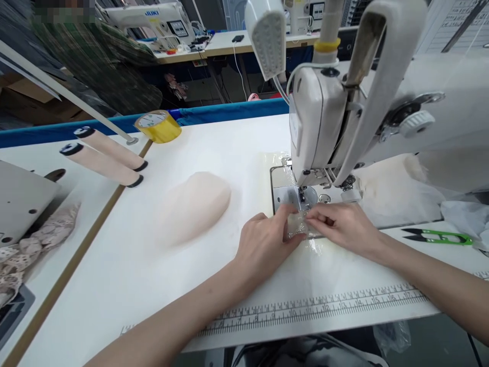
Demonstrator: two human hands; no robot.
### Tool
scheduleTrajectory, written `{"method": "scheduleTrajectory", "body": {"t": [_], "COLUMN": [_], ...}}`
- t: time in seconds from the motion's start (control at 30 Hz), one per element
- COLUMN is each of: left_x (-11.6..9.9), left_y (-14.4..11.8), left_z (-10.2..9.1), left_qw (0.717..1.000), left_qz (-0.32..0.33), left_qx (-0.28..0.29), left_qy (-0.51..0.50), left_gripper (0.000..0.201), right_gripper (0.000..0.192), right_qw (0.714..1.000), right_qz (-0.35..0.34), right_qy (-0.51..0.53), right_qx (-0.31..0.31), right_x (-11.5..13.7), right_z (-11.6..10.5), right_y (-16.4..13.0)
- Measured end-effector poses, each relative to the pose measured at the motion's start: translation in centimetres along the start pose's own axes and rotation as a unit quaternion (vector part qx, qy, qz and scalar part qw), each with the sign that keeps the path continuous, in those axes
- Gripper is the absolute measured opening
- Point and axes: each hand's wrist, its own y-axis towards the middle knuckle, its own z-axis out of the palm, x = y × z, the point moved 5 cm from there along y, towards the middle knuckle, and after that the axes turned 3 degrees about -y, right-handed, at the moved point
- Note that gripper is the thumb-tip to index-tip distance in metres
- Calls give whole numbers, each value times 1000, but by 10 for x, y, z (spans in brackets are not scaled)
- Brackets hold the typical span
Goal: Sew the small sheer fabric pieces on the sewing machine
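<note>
Just in front of the sewing machine, at its needle plate, 2 bare hands work on a small piece of clear film. The left hand has its thumb and index finger apart, touching the film's left part; the right hand has thumb and fingertips together, clamped on its right edge. The film lies flat, spread from hand to hand; fingers and glare hide its outline, so I cannot tell its long axis or which way it points.

Left of the sewing machine, a beige molded cup lies with its long axis slanting, the rounded end up toward the machine. Farther left are 2 pink thread spools, side by side, and a yellow tape roll. Right of the machine's needle, green snips point their dark blades left, toward it.

As for writing, a white machine beyond the sewing machine reads "JUKI" in blue. In front of the sewing machine, a printed ruler runs along the table edge, with 12 and 13 legible. A paper chart behind it has print too small to read.
</note>
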Motion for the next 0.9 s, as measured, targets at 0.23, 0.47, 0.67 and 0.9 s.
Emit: {"method": "scheduleTrajectory", "body": {"t": [0.23, 0.47, 0.67, 0.9], "left_x": [-25, -26, -20, -20], "left_y": [-9, -13, -2, -3], "left_z": [-7, -1, 0, 1], "left_qw": [975, 968, 972, 975], "left_qz": [187, 205, 199, 174], "left_qx": [-70, -18, -15, -14], "left_qy": [99, 142, 126, 138], "left_gripper": [17, 24, 26, 31], "right_gripper": [21, 31, 26, 35], "right_qw": [996, 957, 932, 911], "right_qz": [68, 39, -98, -95], "right_qy": [-56, -280, -342, -397], "right_qx": [19, -57, -65, -48], "right_x": [-7, -11, 14, 12], "right_z": [3, -17, -11, -1], "right_y": [4, 4, -9, -9]}}
